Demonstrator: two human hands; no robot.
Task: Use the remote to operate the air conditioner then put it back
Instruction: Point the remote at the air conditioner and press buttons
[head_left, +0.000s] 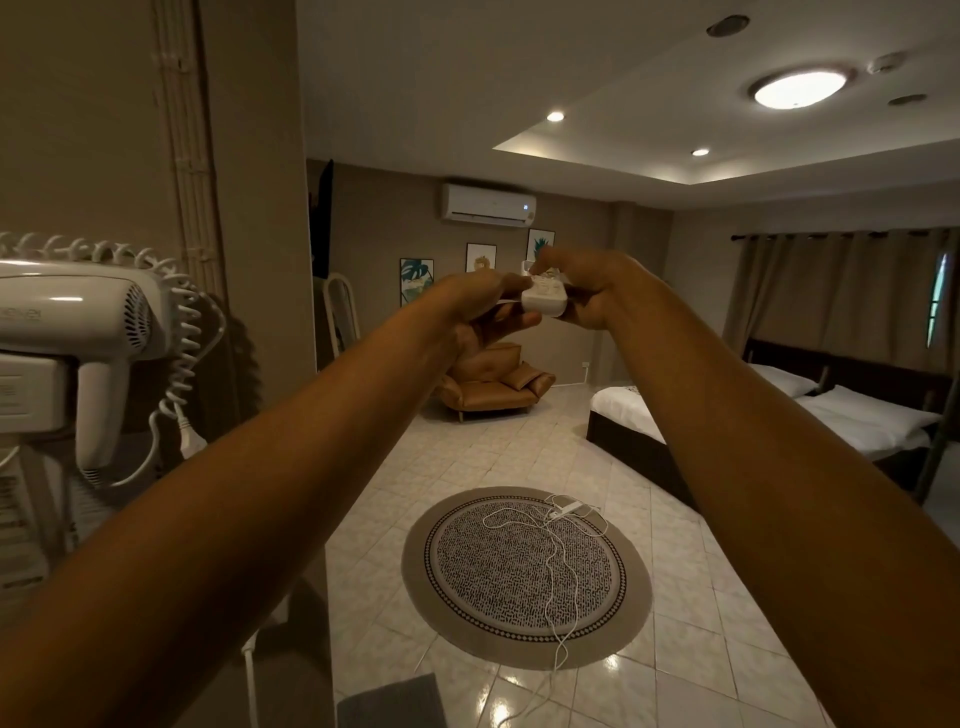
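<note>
A small white remote (543, 299) is held out at arm's length between both hands, its far end aimed at the white air conditioner (488, 203) high on the back wall. A small blue light shows at the unit's right end. My left hand (480, 312) grips the remote's left side from below. My right hand (592, 291) holds its right side, with the thumb resting on the buttons on top. Much of the remote's body is hidden by the fingers.
A wall-mounted white hair dryer (78, 322) with a coiled cord hangs close on the left, beside a wall corner. On the tiled floor lies a round patterned rug (524, 577) with a white cable. A brown armchair (493, 384) stands at the back, a bed (852, 421) on the right.
</note>
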